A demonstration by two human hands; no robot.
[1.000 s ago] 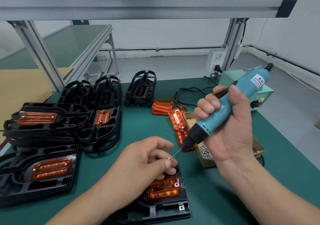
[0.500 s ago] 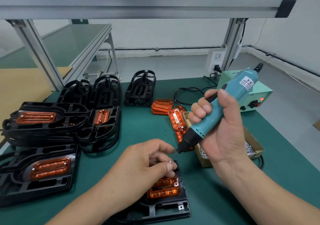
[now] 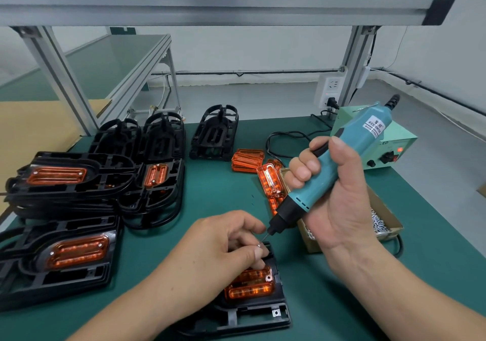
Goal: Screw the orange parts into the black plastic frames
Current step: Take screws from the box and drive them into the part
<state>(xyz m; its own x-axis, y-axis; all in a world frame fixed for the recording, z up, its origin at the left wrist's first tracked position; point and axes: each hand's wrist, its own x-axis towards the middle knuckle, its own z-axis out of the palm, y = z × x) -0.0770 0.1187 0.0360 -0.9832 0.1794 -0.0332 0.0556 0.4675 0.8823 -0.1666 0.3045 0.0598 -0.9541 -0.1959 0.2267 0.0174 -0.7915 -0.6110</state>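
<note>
left hand (image 3: 223,246), grip pinched on a screw (image 3: 259,245) at the bit; right hand (image 3: 334,196), grip wrapped round the screwdriver (image 3: 328,172). the orange part (image 3: 249,285) sits in the black frame (image 3: 249,319) below, one hole bare. finished frames (image 3: 76,251) lie left; i judge the loose orange parts (image 3: 247,159) and bare frames (image 3: 214,133) on the desk (image 3: 210,196) remain.

Frames (image 3: 79,183) stacked left, screw box (image 3: 308,242) right (loose parts (image 3: 247,159) beside).

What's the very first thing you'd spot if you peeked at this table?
Probably the blue-green electric screwdriver, gripped by the right hand at centre right, tip pointing down at a tiny screw pinched by the left hand. Just below sits an orange part in a black frame, and stacked frames pile up at far left.
</note>
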